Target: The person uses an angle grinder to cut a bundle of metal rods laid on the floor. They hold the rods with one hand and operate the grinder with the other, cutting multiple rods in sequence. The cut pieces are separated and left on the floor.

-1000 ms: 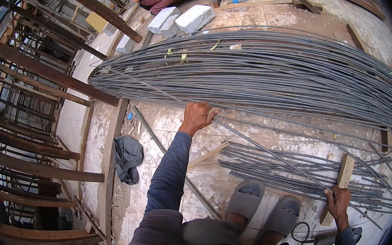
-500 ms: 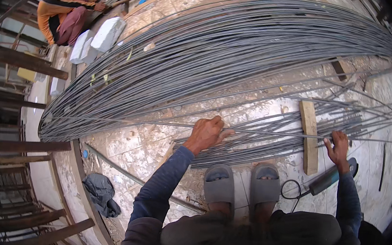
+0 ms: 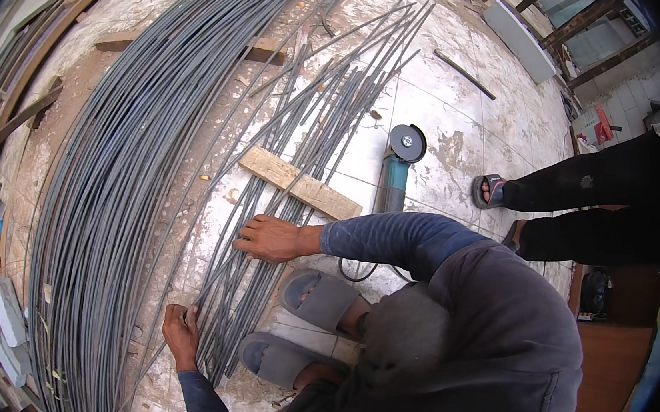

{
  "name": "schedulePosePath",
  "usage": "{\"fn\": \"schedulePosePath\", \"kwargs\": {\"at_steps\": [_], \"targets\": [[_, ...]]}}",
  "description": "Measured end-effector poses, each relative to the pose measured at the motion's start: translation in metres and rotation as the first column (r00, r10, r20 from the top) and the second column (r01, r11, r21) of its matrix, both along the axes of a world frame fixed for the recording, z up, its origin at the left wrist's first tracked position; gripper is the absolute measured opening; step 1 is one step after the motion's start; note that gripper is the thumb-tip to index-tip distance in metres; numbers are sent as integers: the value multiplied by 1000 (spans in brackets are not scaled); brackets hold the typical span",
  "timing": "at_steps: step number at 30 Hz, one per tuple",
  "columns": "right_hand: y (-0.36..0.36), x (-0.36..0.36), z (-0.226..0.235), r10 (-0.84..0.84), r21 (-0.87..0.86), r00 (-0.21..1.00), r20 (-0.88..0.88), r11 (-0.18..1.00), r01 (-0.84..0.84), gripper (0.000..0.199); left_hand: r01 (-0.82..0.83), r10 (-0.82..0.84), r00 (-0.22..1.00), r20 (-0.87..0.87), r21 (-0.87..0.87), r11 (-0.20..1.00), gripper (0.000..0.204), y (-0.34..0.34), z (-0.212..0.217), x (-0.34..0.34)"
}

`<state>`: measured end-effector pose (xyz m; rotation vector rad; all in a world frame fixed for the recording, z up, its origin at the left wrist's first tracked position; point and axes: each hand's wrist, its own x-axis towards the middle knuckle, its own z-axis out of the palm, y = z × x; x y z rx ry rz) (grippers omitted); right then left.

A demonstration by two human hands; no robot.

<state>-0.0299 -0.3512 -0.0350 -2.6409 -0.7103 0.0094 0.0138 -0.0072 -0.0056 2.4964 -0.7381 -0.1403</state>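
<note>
My left hand [image 3: 181, 334] is closed around a thin steel rod at the lower left, with the thumb up. Farther up and to the right, my right hand [image 3: 269, 238] lies over the smaller pile of cut steel rods [image 3: 239, 309], its fingers curled down among them; exactly which rod it grips is partly hidden. Across that pile, just beyond my right hand, rests a short wooden block [image 3: 300, 183]. Left of both hands runs a large bundle of long steel rods [image 3: 124, 176].
An angle grinder [image 3: 395, 173] sits on the tiled floor right of the block. A person in black trousers [image 3: 587, 205] stands at the right. White blocks [image 3: 8, 317] lie at the far left. A loose dark bar [image 3: 465, 73] is on the floor beyond.
The view has swung to the right, bringing the grinder and the standing person into sight. My hands are nearer each other, and the right has moved from the rod's end onto the pile.
</note>
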Motion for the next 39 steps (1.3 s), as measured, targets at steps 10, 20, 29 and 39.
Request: {"fn": "schedulePosePath", "kwargs": {"at_steps": [10, 20, 29, 39], "targets": [[-36, 45, 21, -71, -26, 994, 88, 997, 73, 56, -155, 136, 987, 86, 262, 953, 41, 96, 14, 3], [-217, 23, 45, -585, -118, 750, 309, 759, 640, 29, -67, 32, 993, 112, 327, 943, 33, -55, -9, 16], [-172, 73, 20, -477, -214, 853, 211, 829, 516, 26, -14, 24, 999, -25, 321, 947, 28, -53, -1, 9], [-206, 126, 18, -250, -523, 958, 140, 803, 286, 18, -46, 21, 997, 79, 337, 940, 56, -18, 0, -26]]}}
